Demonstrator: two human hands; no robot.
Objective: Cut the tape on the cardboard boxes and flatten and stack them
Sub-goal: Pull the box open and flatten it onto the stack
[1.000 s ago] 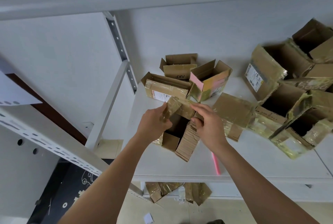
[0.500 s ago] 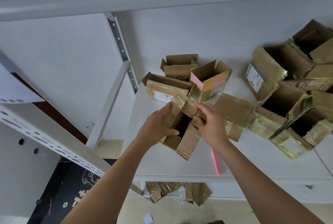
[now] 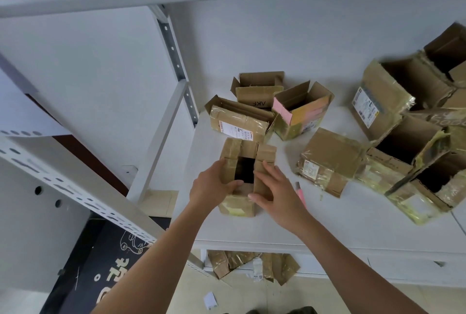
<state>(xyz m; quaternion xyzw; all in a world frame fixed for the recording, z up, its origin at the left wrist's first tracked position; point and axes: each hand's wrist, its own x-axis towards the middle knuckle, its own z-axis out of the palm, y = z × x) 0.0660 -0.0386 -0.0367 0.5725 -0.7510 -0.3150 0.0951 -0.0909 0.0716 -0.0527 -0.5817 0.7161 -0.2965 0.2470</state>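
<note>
A small taped cardboard box stands on the white table with its top flaps spread and a dark opening showing. My left hand grips its left side, thumb hooked over the near edge of the opening. On the right flap rests my right hand, fingers spread and pressing against the cardboard. Just right of that hand a pink cutter lies on the table, partly hidden by it.
Three opened boxes stand behind the held one, a closed taped box lies to its right, and a pile of torn open boxes fills the right side. Flattened cardboard lies on the floor below. A metal shelf frame rises left.
The box was tilted and held above the table; now it stands upright on the table, opening facing up. My right hand has shifted from the top flap to the right flap.
</note>
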